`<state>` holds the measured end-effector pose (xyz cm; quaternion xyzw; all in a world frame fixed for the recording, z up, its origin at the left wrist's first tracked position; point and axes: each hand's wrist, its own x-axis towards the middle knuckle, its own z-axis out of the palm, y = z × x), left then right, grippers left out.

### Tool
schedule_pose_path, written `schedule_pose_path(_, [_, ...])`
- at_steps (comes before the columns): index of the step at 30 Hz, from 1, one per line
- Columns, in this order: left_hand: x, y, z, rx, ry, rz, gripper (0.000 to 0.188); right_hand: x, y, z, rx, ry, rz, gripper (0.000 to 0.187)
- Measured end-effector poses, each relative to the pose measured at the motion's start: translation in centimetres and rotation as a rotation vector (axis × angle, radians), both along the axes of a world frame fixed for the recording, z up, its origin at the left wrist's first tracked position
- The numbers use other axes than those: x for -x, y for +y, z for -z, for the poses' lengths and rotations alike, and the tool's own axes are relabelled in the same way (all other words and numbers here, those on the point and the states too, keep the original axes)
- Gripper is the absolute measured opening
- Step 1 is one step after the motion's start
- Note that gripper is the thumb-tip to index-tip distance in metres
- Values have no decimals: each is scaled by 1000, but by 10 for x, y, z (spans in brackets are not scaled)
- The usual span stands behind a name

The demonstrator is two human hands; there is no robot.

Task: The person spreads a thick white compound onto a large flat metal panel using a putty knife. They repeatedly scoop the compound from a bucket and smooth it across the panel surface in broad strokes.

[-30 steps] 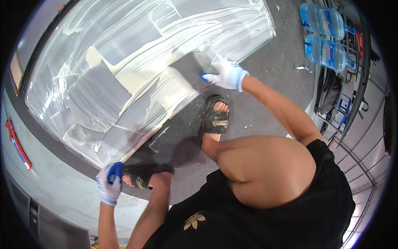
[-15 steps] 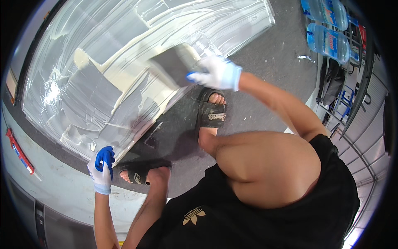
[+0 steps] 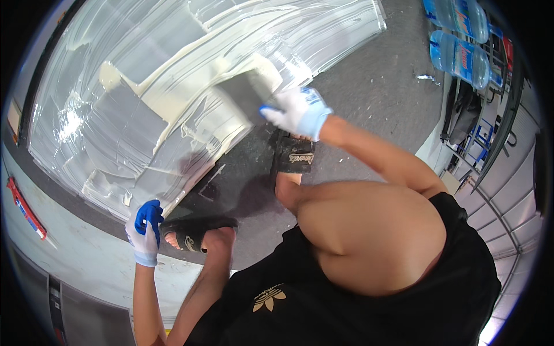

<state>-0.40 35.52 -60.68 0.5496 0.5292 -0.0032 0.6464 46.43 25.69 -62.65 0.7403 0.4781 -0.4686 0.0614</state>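
Across the dark floor (image 3: pixel 398 98), a big pale sheet (image 3: pixel 124 118) lies flat, streaked all over with cream paste (image 3: pixel 112 75); it's the landmark here. Paste is thickest around the sheet's middle and toward the near edge; some patches look thin and grey. Right hand (image 3: pixel 301 108), in a white glove with blue on thumb, is at the middle of the sheet's near edge, clamped on a wide grey spreader (image 3: pixel 245 95): thumb on the visible side, other fingers hidden behind. Spreader is over the sheet's near-edge strip, flat face toward the camera, bit blurred; can't tell how firmly it meets the paste. Left hand (image 3: pixel 144 228), same glove type, blue palm side showing, is at the sheet's lower corner, fingers bent inward; can't tell if fingertips meet, pinch something or touch the corner. Two black sandals (image 3: pixel 297 157) are on the person's feet, just off the sheet's near edge, one below the right hand, one beside the left hand. Black shorts (image 3: pixel 358 305) are farther out from that edge. Two clear blue water bottles (image 3: pixel 459 57) lie well apart from the sheet, past its right end, next to a dark rack (image 3: pixel 497 144). A red-and-blue tool (image 3: pixel 27 210) is off the sheet's left side, on a pale surface (image 3: pixel 81 242).
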Motion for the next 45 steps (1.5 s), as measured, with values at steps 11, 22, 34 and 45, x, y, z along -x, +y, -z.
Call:
schedule_pose_path(11, [5,4,6,7,-40,-82,38,-93,-1,-31,-19,-309,41,46])
schedule_pose_path(22, [17,-4,3,-27,-61,-83,28,-56,30,-25,-244,-428,-339,15])
schedule_pose_path(34, [33,-15,10,38,-54,-89,31,6,19,-19,-200,-186,-978,32])
schedule_pose_path(45, [37,-26,3,-3,1,-85,26,44,66,-22,-73,7,-849,27])
